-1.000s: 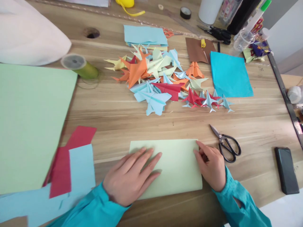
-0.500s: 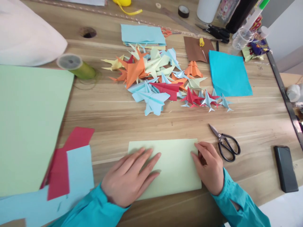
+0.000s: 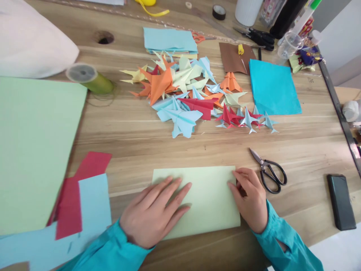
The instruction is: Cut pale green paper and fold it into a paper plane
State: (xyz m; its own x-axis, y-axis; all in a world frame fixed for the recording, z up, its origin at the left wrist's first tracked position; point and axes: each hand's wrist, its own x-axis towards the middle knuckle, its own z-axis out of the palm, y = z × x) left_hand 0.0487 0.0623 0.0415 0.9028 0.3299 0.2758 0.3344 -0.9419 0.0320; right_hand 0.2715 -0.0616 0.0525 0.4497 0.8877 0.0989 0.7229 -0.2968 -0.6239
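Observation:
A pale green sheet of paper [image 3: 208, 203] lies on the wooden table in front of me. My left hand [image 3: 158, 210] rests flat over its left part, palm down with fingers spread, hiding that edge. At the right edge, near the upper right corner, my right hand [image 3: 249, 199] has its thumb and fingers curled on the paper. The rest of its fingers are partly hidden behind the hand. Black-handled scissors [image 3: 272, 173] lie just beyond my right hand, blades partly apart.
Several folded paper planes [image 3: 180, 94] are heaped beyond the sheet. Red and blue paper pieces [image 3: 94, 199] and a large green sheet [image 3: 34, 150] lie on the left, near a thread spool [image 3: 93, 79]. On the right are blue paper [image 3: 275, 88] and a black phone-like object [image 3: 341, 201].

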